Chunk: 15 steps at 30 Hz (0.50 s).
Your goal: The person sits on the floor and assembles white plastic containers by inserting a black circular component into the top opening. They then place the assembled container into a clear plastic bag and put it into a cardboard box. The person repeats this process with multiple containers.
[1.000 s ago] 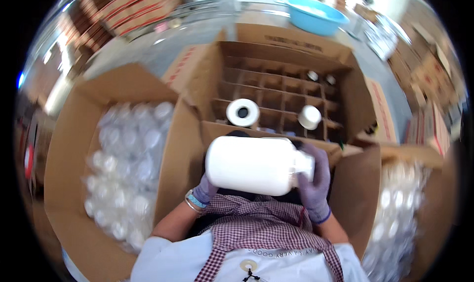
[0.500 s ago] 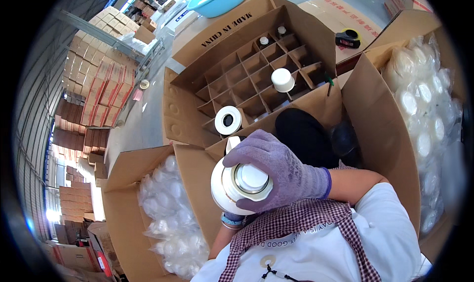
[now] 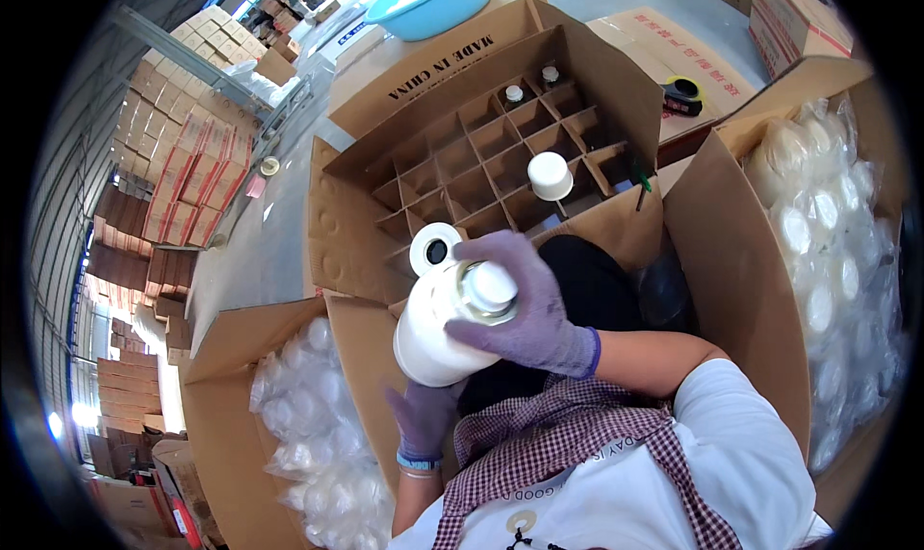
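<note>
A white vacuum flask [image 3: 438,331] with a white stopper [image 3: 491,285] leans across in front of me. My right hand [image 3: 529,309], in a purple-grey glove, is closed around its neck. My left hand [image 3: 425,417], gloved too, is below the flask's base with the thumb spread away; its other fingers are partly behind the flask. Just beyond the flask is a white ring-shaped top [image 3: 436,250] with a dark hole, at the near edge of a divided carton [image 3: 356,237]. A white cup-like lid [image 3: 551,176] stands out of one of the carton's compartments.
Two small white-capped tops [image 3: 514,95] show in the carton's far compartments. Open boxes of bagged white parts stand at left [image 3: 318,406] and right [image 3: 823,252]. A tape dispenser [image 3: 681,96] lies on a flat carton; a blue basin [image 3: 433,6] is behind.
The flask has tipped, so more of its side shows, its base toward the lower left. My left hand has come into view beneath it. My right hand has kept its hold.
</note>
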Motion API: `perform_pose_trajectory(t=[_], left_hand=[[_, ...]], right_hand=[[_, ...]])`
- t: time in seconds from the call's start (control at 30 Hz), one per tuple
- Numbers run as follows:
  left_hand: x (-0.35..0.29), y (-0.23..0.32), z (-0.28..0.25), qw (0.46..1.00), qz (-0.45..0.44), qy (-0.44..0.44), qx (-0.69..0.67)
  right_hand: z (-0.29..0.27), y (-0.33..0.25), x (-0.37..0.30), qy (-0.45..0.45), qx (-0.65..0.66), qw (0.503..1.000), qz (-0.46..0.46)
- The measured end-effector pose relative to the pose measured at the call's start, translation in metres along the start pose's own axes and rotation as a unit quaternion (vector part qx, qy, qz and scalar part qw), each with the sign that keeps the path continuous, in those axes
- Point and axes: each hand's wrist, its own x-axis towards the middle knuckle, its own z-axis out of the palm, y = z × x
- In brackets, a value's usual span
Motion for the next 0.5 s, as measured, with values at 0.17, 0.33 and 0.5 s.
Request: perform_pose_trajectory(t=[0.17,0.33,0.5], left_hand=[[-0.003,0.003,-0.022,0.987,0.091,0.076,0.105],[-0.002,0.023,-0.040,0.980,0.154,0.116,0.039],[-0.001,0.034,-0.039,0.958,0.206,0.150,0.130]], right_hand=[[0.001,0.099,0.068,-0.242,-0.061,0.968,-0.030],[-0.097,0.231,0.080,-0.218,-0.622,0.739,0.140],[-0.070,0.154,0.090,-0.232,-0.185,0.949,0.110]])
